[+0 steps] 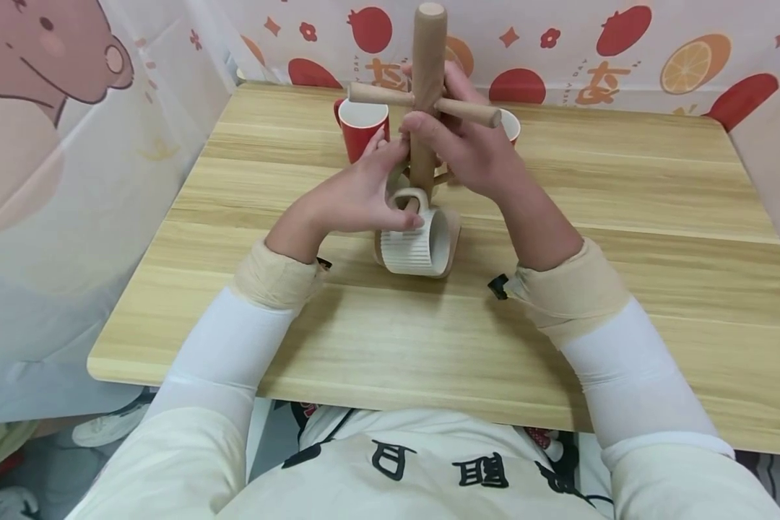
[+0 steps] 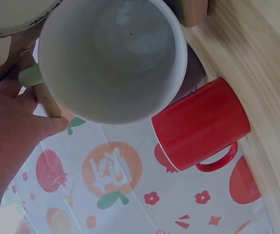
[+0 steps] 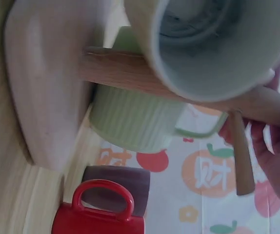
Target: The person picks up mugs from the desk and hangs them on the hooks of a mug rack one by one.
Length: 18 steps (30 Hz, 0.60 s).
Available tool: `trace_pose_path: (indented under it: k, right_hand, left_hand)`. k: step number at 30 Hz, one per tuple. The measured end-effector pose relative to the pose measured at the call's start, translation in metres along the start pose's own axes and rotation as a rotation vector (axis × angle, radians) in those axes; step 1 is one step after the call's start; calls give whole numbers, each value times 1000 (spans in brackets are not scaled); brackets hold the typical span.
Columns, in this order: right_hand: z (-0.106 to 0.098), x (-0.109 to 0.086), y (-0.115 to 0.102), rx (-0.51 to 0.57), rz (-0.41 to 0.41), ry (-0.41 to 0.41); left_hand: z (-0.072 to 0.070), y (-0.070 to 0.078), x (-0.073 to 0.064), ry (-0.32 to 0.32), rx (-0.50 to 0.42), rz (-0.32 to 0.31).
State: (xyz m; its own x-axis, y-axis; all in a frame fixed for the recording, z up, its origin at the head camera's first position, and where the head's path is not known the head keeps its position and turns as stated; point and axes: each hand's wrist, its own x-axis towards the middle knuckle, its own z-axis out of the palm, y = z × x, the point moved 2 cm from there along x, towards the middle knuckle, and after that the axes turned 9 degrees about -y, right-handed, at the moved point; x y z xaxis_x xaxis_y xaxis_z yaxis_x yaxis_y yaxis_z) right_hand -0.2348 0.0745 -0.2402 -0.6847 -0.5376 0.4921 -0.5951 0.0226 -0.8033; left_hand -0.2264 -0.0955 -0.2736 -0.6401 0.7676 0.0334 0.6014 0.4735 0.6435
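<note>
Wooden mug rack between the surface's far and near edges; right hand's fingers wrap its post, tips hidden! Left hand beside the hanging white mug, grip unclear; red mug behind, partly covered.

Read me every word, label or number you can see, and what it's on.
"财": on an orange circle on the printed backdrop, right wrist view.
Other characters on the backdrop: too stylised or blurred to read surely.
Tiny vertical lettering beside them: too small to read reliably.
Black characters on the shirt: upside down, not surely readable.
Mugs: no lettering visible.
</note>
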Motion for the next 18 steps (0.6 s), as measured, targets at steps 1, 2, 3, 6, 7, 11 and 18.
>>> trace_pose_path:
  k: [1,2,3,6,7,11,18]
  right_hand:
    - [-3,-1,1,-2,5,-7]
    - [-6,-3,1,3,6,-12]
    - [-9,-4,2,16,8,-15]
    - [-22,-8,6,71,35,9]
    - [-26,-9,7,96,42,27]
    - [-44,-9,16,170,102,147]
    - [-65,-8,48,-130,378,220]
  left_hand:
    - [0,0,0,2,2,6]
    - [0,-1,-1,1,8,7]
    - [1,-1,-1,2,15,9]
    - [0,1,-1,-2,41,-4]
    - [0,1,-1,-4,44,-8]
    - [-1,3,0,-5,58,-8]
    - [0,2,-2,-5,31,-12]
